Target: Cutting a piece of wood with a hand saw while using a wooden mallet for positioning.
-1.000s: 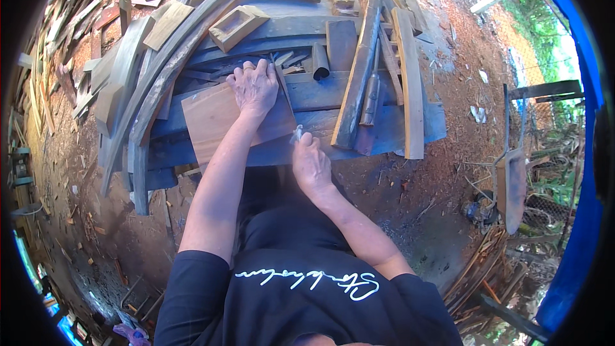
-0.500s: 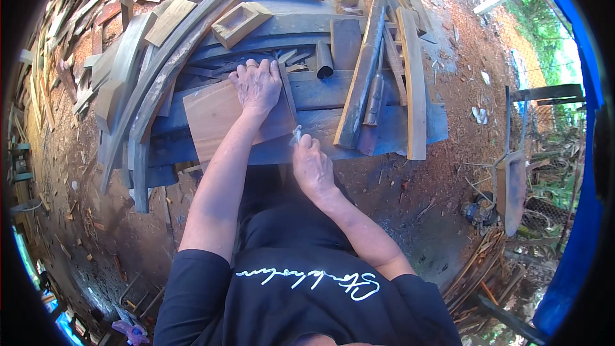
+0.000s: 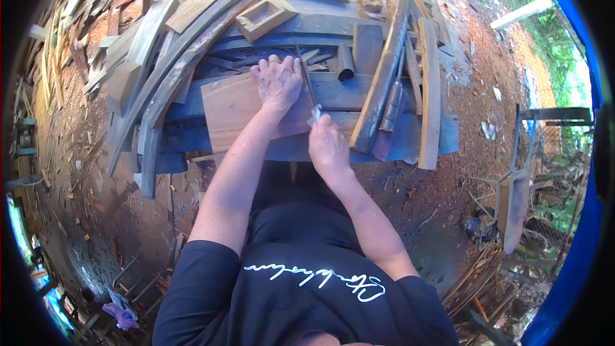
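My left hand (image 3: 276,82) presses on a reddish-brown board (image 3: 227,112), fingers bent at its far edge. My right hand (image 3: 328,144) is closed round the pale handle of a hand saw (image 3: 309,83), whose thin dark blade lies along the board's right side, beside my left fingers. The board rests across the weathered plank bench (image 3: 346,96). A short dark tube (image 3: 345,64) lies just right of the blade.
Long curved slats (image 3: 154,128) crowd the bench's left; a small wooden box (image 3: 264,18) lies beyond my hands. Long timbers (image 3: 428,96) and a tool (image 3: 391,109) lie at right. A wheelbarrow (image 3: 512,208) stands farther right, near mesh fencing. Wood scraps litter the ground.
My right hand and the saw have moved forward along the board's right side. My left hand stays on the board. The whole view has shifted, the bench appearing farther right.
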`<action>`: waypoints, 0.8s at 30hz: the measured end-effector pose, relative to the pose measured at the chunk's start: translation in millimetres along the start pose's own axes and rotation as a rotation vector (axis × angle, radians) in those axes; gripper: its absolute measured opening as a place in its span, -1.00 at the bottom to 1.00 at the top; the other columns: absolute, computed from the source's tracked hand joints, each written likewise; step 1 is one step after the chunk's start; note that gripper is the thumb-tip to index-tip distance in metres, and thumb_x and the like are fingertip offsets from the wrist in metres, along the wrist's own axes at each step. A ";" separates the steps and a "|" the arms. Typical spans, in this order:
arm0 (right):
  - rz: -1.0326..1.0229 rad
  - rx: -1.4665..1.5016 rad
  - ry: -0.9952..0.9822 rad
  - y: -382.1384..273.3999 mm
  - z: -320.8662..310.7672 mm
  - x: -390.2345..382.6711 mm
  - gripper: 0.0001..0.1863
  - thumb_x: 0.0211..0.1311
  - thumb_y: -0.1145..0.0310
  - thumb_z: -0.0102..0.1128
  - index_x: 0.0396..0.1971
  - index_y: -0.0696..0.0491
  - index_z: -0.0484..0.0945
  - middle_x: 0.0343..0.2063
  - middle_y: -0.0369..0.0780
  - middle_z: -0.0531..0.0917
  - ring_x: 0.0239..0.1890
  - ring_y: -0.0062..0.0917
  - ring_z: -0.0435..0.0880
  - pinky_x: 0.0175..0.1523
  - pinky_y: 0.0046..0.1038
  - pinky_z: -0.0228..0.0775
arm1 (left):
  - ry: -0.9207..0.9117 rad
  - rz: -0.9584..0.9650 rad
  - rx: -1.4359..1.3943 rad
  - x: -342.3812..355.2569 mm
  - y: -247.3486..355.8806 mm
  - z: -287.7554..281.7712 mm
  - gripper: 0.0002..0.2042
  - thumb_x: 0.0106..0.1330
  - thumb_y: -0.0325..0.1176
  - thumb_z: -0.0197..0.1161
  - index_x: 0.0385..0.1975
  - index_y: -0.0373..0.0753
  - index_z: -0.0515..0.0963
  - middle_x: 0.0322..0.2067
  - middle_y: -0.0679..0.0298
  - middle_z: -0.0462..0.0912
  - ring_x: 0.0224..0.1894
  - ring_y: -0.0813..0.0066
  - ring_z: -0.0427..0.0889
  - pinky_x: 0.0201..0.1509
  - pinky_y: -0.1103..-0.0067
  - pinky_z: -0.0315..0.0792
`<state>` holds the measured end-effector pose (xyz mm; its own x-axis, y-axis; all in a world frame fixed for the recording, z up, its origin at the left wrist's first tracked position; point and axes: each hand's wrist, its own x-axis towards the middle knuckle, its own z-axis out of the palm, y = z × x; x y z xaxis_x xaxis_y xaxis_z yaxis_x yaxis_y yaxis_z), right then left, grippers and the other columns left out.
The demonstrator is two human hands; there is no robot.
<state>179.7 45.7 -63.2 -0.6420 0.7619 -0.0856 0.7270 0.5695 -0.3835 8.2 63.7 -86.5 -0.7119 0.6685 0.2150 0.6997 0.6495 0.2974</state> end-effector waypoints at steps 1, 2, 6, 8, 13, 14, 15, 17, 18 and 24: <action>-0.015 0.002 -0.003 0.3 -3.0 -10.3 -0.80 0.40 0.34 -0.02 -0.33 0.17 0.30 -0.44 0.06 0.61 -0.41 -0.06 0.71 -0.34 -0.16 0.63 | 0.038 0.006 -0.019 -0.4 -1.0 2.5 -0.68 0.39 -0.07 0.02 -0.39 -0.08 0.65 -0.29 0.16 0.61 -0.15 0.18 0.50 -0.01 0.24 0.20; 0.007 0.019 -0.048 0.1 -8.4 -23.5 -0.79 0.41 0.32 -0.02 -0.30 0.17 0.30 -0.43 0.07 0.60 -0.39 -0.02 0.69 -0.32 -0.13 0.60 | 0.046 0.006 -0.025 -1.4 -2.2 2.6 -0.69 0.39 -0.07 0.02 -0.39 -0.10 0.64 -0.29 0.16 0.61 -0.17 0.18 0.49 -0.01 0.23 0.20; 0.027 0.041 -0.061 -1.1 -7.9 -20.5 -0.79 0.41 0.31 -0.03 -0.27 0.18 0.29 -0.45 0.10 0.60 -0.37 0.02 0.67 -0.29 -0.06 0.54 | 0.062 0.002 -0.071 -2.4 -8.8 -2.5 -0.73 0.39 -0.13 0.04 -0.38 -0.09 0.63 -0.29 0.19 0.61 -0.13 0.19 0.50 0.00 0.26 0.22; 0.036 0.067 -0.033 0.4 -3.1 -5.6 -0.78 0.42 0.30 -0.05 -0.28 0.18 0.29 -0.48 0.11 0.60 -0.38 0.03 0.66 -0.27 -0.02 0.52 | 0.267 -0.030 -0.507 1.2 -16.2 -6.8 -0.81 0.40 -0.26 0.07 -0.30 -0.12 0.63 -0.24 0.20 0.60 -0.08 0.21 0.52 0.04 0.31 0.27; 0.012 0.046 -0.022 17.7 11.8 -4.2 -0.76 0.43 0.28 -0.04 -0.29 0.17 0.27 -0.41 0.09 0.59 -0.37 -0.02 0.70 -0.33 -0.12 0.60 | 0.496 -0.128 -0.424 -69.7 -81.7 -53.6 -0.83 0.27 -0.40 0.25 -0.16 -0.21 0.58 -0.20 0.21 0.55 -0.01 0.26 0.46 0.18 0.40 0.25; 0.006 0.063 -0.024 19.1 12.6 -5.3 -0.76 0.43 0.29 -0.05 -0.29 0.17 0.26 -0.42 0.09 0.59 -0.38 -0.01 0.69 -0.33 -0.10 0.59 | 0.488 -0.221 -0.272 -91.6 -93.4 -72.2 -0.78 0.26 -0.38 0.28 -0.12 -0.21 0.56 -0.16 0.22 0.55 0.03 0.25 0.44 0.20 0.40 0.24; -0.008 0.066 -0.030 21.8 14.6 -5.9 -0.76 0.43 0.29 -0.05 -0.29 0.17 0.26 -0.42 0.09 0.59 -0.38 -0.01 0.69 -0.33 -0.10 0.59 | 0.448 -0.305 -0.303 -109.7 -113.2 -76.6 -0.71 0.25 -0.33 0.31 -0.04 -0.21 0.53 -0.11 0.21 0.53 0.07 0.23 0.40 0.24 0.38 0.20; -0.096 0.125 0.043 27.8 20.1 -5.7 -0.77 0.43 0.30 -0.05 -0.29 0.17 0.25 -0.42 0.10 0.57 -0.42 0.02 0.66 -0.37 -0.07 0.56 | 0.466 -0.389 -0.243 -139.9 -141.7 -72.0 -0.70 0.31 -0.31 0.27 0.00 -0.24 0.51 -0.12 0.23 0.54 0.01 0.34 0.45 0.17 0.43 0.29; -0.118 0.149 0.075 29.1 22.4 -6.8 -0.77 0.43 0.30 -0.06 -0.30 0.17 0.26 -0.43 0.10 0.56 -0.42 0.05 0.63 -0.36 -0.04 0.51 | 0.336 -0.475 -0.467 -151.2 -155.6 -69.1 -0.70 0.35 -0.30 0.24 0.01 -0.26 0.51 -0.13 0.25 0.55 -0.03 0.41 0.47 0.11 0.47 0.35; -0.162 0.316 0.143 32.0 22.5 -7.6 -0.78 0.46 0.32 -0.10 -0.32 0.19 0.29 -0.44 0.09 0.53 -0.33 0.05 0.58 -0.27 -0.03 0.37 | 0.040 -0.493 -1.032 -154.8 -163.7 -65.9 -0.66 0.51 -0.23 0.03 0.10 -0.33 0.47 -0.10 0.26 0.62 -0.08 0.58 0.56 0.03 0.59 0.44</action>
<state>202.3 51.2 -95.5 -0.6861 0.7176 0.1198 0.4937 0.5802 -0.6478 -0.1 -170.0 -107.2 -0.9097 0.3995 -0.1129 -0.0251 0.2186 0.9755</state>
